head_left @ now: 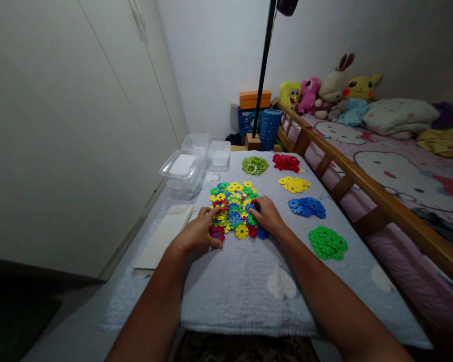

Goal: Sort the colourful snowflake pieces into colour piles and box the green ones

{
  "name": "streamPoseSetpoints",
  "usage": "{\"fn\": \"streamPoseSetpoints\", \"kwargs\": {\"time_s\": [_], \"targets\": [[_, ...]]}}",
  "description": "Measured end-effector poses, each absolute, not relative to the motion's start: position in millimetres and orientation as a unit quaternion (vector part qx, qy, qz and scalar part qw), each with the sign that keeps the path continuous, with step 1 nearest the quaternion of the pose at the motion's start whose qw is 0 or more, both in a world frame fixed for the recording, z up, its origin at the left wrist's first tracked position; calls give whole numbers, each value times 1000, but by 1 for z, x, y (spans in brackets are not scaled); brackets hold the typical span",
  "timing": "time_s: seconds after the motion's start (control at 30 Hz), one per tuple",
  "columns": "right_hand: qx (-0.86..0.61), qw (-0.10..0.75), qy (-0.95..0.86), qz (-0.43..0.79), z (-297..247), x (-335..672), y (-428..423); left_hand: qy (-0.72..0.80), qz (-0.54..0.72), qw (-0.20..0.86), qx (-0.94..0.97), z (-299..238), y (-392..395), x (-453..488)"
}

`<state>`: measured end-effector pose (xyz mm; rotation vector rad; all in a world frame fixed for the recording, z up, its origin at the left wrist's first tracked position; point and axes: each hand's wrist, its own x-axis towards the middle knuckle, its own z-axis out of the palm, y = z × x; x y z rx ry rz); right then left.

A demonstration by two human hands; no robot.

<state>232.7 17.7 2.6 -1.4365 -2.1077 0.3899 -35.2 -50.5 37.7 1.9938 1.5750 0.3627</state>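
Note:
A mixed heap of flat plastic snowflake discs point(233, 205) in yellow, blue, green and red lies on a pale grey blanket point(245, 281). My left hand point(199, 230) rests at the heap's left edge, fingers curled onto the discs near a red one. At the heap's right edge is my right hand point(268, 213), its fingers bent down onto blue and green discs. Sorted piles lie to the right: light green point(255, 165), red point(286, 162), yellow point(294, 184), blue point(307, 207), bright green point(327, 243).
Clear plastic boxes point(186, 168) stand at the blanket's far left corner, a cream flat sheet point(166, 234) beside them. A wooden bed rail point(366, 183) runs along the right, with plush toys point(334, 88) on the bed. A black pole point(263, 68) rises behind. White wardrobe doors point(79, 125) stand left.

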Motion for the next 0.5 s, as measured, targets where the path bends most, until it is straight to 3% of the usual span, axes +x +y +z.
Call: {"fn": "streamPoseSetpoints", "kwargs": {"time_s": [0.3,0.5], "targets": [[-549,379,-697,263,14,240,17,561,257,212,758,15,-39,-23],[-633,401,-634,192,40,319,33,552,302,187,755,14,-36,-12]]}}
